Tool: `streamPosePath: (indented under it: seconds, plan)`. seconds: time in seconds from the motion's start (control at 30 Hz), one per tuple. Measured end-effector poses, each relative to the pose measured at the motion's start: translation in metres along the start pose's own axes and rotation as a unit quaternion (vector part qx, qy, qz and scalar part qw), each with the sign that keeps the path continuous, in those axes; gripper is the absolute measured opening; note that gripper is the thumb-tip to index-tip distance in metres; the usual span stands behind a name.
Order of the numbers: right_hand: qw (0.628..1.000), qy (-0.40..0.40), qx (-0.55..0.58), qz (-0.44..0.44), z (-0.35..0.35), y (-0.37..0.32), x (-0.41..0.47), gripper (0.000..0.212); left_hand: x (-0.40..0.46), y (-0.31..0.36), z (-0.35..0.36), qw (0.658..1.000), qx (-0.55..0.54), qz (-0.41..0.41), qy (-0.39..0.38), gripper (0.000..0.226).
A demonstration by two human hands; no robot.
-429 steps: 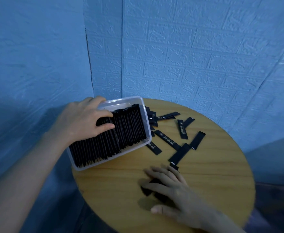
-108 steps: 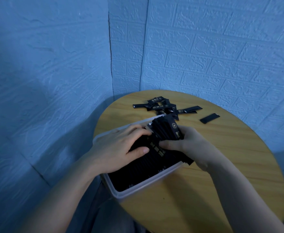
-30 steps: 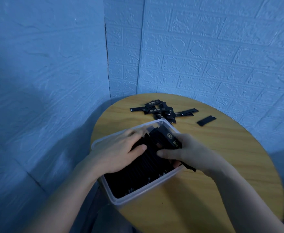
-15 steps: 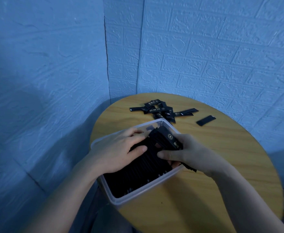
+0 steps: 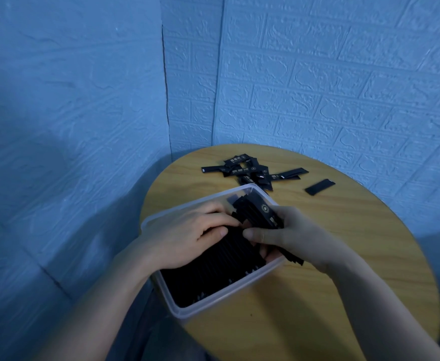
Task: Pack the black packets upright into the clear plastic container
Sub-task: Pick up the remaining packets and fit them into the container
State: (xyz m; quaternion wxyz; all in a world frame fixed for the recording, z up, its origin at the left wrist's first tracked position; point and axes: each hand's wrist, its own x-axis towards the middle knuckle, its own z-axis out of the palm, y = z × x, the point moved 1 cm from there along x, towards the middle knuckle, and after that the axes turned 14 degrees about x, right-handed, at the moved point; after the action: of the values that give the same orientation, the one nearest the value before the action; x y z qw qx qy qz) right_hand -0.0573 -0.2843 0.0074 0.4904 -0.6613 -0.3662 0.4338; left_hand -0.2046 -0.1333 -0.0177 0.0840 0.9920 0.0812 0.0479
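so, black packets (image 5: 213, 267) stand upright in a tight row inside the clear plastic container (image 5: 229, 291), filling most of it; the container sits at the near-left edge of the round wooden worktop (image 5: 344, 256), w/ its near corner hanging past the rim. at the far end of the row a bunch of packets (image 5: 259, 211) leans tilted, one face w/ a round logo showing.

left hand (image 5: 187, 238) lies palm-down over the packed row, fingers (image 5: 213, 218) only slightly curled & spread across the packet tops, thumb pressed on the row; it pushes on them rather than gripping, nothing pinched that i can see. right hand (image 5: 292, 235) is curled round the tilted bunch: thumb on the near side, the other fingers wrapped behind, mostly closed on it. a few packet ends stick out below that hand over the container's right wall.

further back, loose packets (image 5: 250, 171) lie flat in a small overlapping heap near the worktop's far edge, & a single packet (image 5: 319, 187) lies apart to the right of them. blue brick-pattern wall (image 5: 318, 74) behind, meeting in a corner.
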Motion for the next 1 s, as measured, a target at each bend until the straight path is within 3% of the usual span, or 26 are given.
streamPosePath:
  seconds: [0.47,0.6,1.0]
  plan:
    - [0.993,0.089,0.077,0.017,-0.003,-0.006,0.003,0.018,-0.003,0.0,0.001,1.0,-0.011,-0.021,-0.012,0.034]
    - [0.993,0.085,0.083,0.013,0.001,-0.01,0.003,0.029,-0.003,0.0,0.001,1.0,-0.005,-0.022,-0.013,0.035]
    - [0.987,0.121,-0.094,-0.041,0.004,-0.009,0.002,0.029,-0.004,0.001,0.0,1.0,0.006,-0.025,-0.012,0.035]
